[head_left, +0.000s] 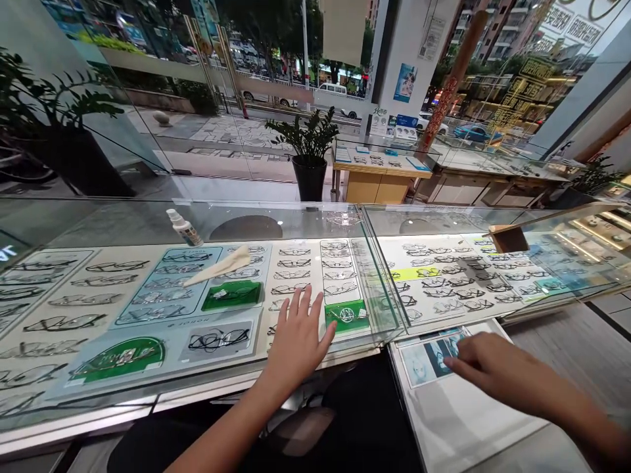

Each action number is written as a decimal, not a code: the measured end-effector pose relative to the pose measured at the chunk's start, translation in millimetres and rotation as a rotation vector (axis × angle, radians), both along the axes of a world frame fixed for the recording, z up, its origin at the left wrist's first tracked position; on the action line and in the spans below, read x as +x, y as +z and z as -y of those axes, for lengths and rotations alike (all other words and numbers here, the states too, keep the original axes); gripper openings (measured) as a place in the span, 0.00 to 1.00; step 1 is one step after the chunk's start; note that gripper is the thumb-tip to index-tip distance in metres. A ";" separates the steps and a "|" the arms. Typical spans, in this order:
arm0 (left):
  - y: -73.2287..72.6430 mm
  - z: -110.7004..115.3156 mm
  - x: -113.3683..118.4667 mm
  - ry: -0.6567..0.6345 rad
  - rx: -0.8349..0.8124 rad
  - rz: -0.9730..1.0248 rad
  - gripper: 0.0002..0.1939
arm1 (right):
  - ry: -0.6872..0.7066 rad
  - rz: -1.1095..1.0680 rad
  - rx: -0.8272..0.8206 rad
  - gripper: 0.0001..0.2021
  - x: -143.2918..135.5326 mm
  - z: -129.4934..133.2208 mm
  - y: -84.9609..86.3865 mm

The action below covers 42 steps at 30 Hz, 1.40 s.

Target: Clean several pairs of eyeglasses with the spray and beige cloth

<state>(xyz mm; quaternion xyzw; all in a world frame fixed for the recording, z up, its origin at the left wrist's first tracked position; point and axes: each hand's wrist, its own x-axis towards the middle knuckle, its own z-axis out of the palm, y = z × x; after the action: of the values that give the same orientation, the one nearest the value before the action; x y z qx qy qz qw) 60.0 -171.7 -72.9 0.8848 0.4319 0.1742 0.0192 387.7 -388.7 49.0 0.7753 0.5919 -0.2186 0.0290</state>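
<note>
My left hand is spread over the glass-topped display case, palm down and fingers apart, holding nothing. Beneath the glass around it lie rows of eyeglasses and a green display card. My right hand is closed above a pulled-out white drawer; what its curled fingers hold, if anything, is hidden. Just left of its thumb, a printed sheet with pictures lies in the drawer. A pale cleaning cloth and a white spray bottle rest on the glass to the left.
A second glass case with many eyeglasses adjoins on the right, and a brown box-like object is on it. Beyond the counter stand a potted plant and a wooden display table. A large window faces the street.
</note>
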 end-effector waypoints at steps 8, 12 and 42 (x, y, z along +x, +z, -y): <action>7.6 3.5 2.7 0.021 -0.040 -0.001 0.34 | 0.336 0.259 0.360 0.35 -26.7 -225.1 15.6; 11.5 3.9 3.7 0.028 -0.046 0.027 0.33 | 0.366 0.407 0.473 0.39 -32.8 -340.7 -27.4; 6.2 -0.4 2.7 0.002 -0.028 -0.059 0.36 | 0.196 0.161 0.160 0.46 26.7 70.2 -22.7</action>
<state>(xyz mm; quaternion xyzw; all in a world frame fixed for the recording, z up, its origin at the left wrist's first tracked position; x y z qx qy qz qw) 62.6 -171.3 -66.7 0.8888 0.4353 0.1418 0.0185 414.4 -458.9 26.3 0.7286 0.6760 -0.1042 0.0357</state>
